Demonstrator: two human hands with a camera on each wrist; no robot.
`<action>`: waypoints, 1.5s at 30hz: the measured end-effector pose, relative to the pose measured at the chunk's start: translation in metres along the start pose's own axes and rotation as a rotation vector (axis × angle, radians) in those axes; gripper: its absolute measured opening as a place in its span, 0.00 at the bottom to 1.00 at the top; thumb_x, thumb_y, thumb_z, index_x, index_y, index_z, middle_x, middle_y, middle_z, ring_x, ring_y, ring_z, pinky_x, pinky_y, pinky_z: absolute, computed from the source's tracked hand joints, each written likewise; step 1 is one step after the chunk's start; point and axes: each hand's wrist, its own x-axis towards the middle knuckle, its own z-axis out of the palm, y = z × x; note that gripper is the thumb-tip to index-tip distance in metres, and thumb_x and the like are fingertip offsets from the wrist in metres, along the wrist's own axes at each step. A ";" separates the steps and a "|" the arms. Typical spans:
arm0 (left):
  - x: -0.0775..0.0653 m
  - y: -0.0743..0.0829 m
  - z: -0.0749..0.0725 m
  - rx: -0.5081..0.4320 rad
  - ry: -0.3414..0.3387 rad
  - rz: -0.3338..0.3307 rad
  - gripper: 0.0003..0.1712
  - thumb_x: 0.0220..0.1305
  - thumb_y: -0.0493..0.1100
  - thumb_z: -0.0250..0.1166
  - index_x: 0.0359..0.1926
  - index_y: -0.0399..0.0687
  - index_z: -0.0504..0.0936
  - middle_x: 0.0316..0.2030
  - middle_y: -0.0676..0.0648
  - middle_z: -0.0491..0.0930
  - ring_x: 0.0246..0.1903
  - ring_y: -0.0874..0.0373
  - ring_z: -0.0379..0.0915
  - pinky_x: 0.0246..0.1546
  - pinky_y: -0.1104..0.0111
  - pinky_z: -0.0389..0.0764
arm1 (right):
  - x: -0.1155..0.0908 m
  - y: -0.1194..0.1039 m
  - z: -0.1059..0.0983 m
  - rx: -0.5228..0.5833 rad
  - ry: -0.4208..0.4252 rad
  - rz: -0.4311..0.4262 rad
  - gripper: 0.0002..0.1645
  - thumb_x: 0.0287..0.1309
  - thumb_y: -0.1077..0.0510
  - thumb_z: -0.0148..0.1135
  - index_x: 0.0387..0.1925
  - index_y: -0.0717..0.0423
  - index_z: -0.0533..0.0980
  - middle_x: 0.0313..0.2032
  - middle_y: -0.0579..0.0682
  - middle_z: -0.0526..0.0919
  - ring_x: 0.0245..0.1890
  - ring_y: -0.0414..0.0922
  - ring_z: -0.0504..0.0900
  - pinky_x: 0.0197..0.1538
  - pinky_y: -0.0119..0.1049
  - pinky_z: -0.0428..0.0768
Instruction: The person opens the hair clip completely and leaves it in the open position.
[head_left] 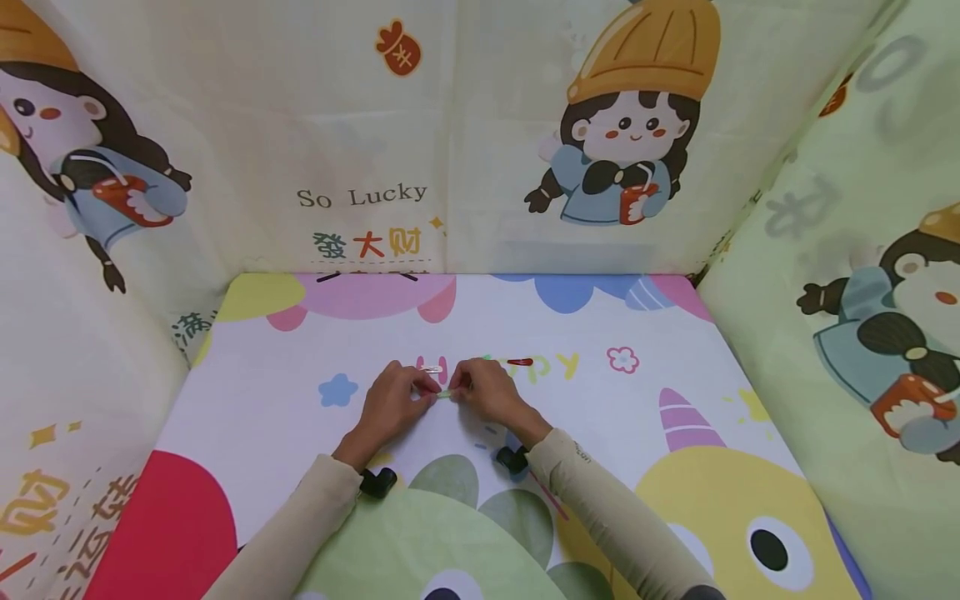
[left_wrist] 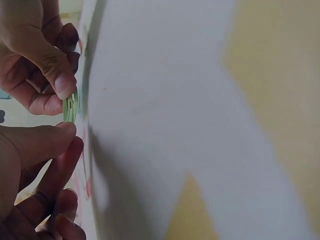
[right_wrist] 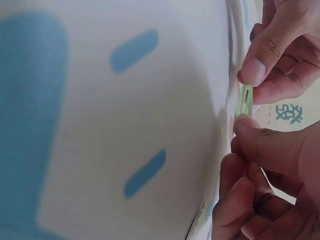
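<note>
A light green snap hair clip (head_left: 444, 394) is held between both hands, just above the table in the middle of the head view. My left hand (head_left: 393, 400) pinches one end of it between thumb and fingertip. At the other end, the thumb and finger of my right hand (head_left: 487, 390) grip it. In the left wrist view the green clip (left_wrist: 71, 107) shows narrow slots along its length. From the right wrist, the same clip (right_wrist: 246, 100) stretches between the two thumbs, its ends hidden under them.
Just beyond the left fingers lies a pale, shiny hair clip (head_left: 431, 369). A red hair clip (head_left: 521, 362) lies past the right hand. The table's cloth (head_left: 585, 408) has cartoon prints, and printed curtains (head_left: 480, 150) enclose the back and sides.
</note>
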 end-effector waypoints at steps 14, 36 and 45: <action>0.002 -0.004 -0.009 -0.253 0.011 -0.081 0.08 0.64 0.36 0.75 0.42 0.53 0.95 0.38 0.49 0.91 0.34 0.58 0.75 0.37 0.67 0.74 | 0.001 0.001 -0.002 0.056 0.105 -0.097 0.02 0.67 0.62 0.71 0.40 0.52 0.84 0.35 0.44 0.89 0.33 0.40 0.78 0.42 0.33 0.78; -0.002 -0.003 -0.023 -0.593 -0.060 -0.205 0.12 0.70 0.42 0.73 0.50 0.41 0.91 0.48 0.39 0.88 0.40 0.56 0.77 0.39 0.73 0.76 | 0.001 -0.004 -0.011 0.446 0.115 -0.094 0.04 0.69 0.60 0.68 0.42 0.54 0.87 0.35 0.56 0.93 0.21 0.41 0.76 0.26 0.30 0.75; -0.003 -0.003 -0.025 -0.644 -0.089 -0.230 0.13 0.71 0.42 0.72 0.51 0.40 0.90 0.49 0.40 0.87 0.42 0.56 0.77 0.40 0.72 0.78 | -0.001 -0.004 -0.013 0.536 0.100 -0.057 0.04 0.68 0.62 0.69 0.41 0.55 0.88 0.34 0.53 0.92 0.21 0.43 0.76 0.27 0.31 0.78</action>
